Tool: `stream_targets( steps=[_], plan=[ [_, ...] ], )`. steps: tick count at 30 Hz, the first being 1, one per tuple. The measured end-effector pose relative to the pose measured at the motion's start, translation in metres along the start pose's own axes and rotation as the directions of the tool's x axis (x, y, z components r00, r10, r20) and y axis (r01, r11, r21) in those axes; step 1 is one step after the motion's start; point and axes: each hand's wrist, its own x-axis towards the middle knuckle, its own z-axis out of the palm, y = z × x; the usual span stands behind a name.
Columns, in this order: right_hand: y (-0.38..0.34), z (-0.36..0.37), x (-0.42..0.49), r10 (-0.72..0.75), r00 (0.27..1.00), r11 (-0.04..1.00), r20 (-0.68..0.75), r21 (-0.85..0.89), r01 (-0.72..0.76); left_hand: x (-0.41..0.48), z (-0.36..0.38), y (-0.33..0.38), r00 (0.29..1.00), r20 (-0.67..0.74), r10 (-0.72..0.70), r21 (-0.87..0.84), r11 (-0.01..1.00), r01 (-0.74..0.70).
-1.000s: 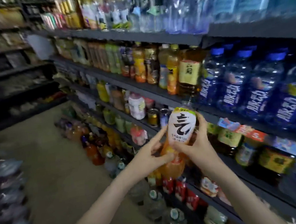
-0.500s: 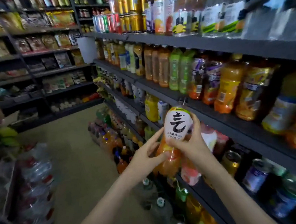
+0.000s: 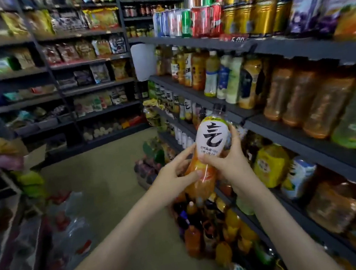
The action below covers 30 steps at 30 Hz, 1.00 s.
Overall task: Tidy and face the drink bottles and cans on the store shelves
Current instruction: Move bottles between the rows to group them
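Orange drink bottle (image 3: 211,141) is staying off the shelves (image 3: 281,128), held upright in the aisle just in front of them, white label facing the person. Right hand (image 3: 230,164) is wrapping the label section; left hand (image 3: 174,176) is cradling the orange lower body, thumb pressing on the front. The grip looks unchanged over the last second. What is changing is the backdrop: blue water bottles are gone, and tea bottles and cans (image 3: 204,20) are now alongside. Likely carrying it toward the look-alike bottles (image 3: 188,108) further along; placing is not yet done.
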Motion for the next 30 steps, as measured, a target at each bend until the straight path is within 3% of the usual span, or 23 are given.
stream_targets(
  steps=[10, 14, 20, 25, 30],
  plan=[
    [0.021, 0.045, 0.186, -0.020, 0.973, 1.000, -0.230, -0.008, 0.019, 0.197, -0.105, -0.048, 0.970, 0.233, 0.062, -0.035, 0.998, -0.055],
    [0.036, 0.051, 0.269, -0.054, 0.965, 0.998, -0.258, 0.000, 0.056, 0.283, -0.138, -0.064, 0.951, 0.298, 0.084, -0.054, 0.996, -0.071],
    [0.030, 0.067, 0.363, -0.178, 0.916, 0.984, -0.359, -0.074, 0.162, 0.387, -0.183, -0.067, 0.918, 0.344, 0.198, -0.028, 0.979, -0.200],
    [0.037, 0.083, 0.418, -0.290, 0.833, 0.955, -0.471, -0.200, 0.220, 0.475, -0.208, -0.089, 0.882, 0.397, 0.255, -0.048, 0.965, -0.257],
    [0.054, 0.105, 0.462, -0.361, 0.651, 0.933, -0.667, -0.248, 0.263, 0.545, -0.233, -0.116, 0.830, 0.465, 0.310, -0.044, 0.944, -0.328]
  ],
)
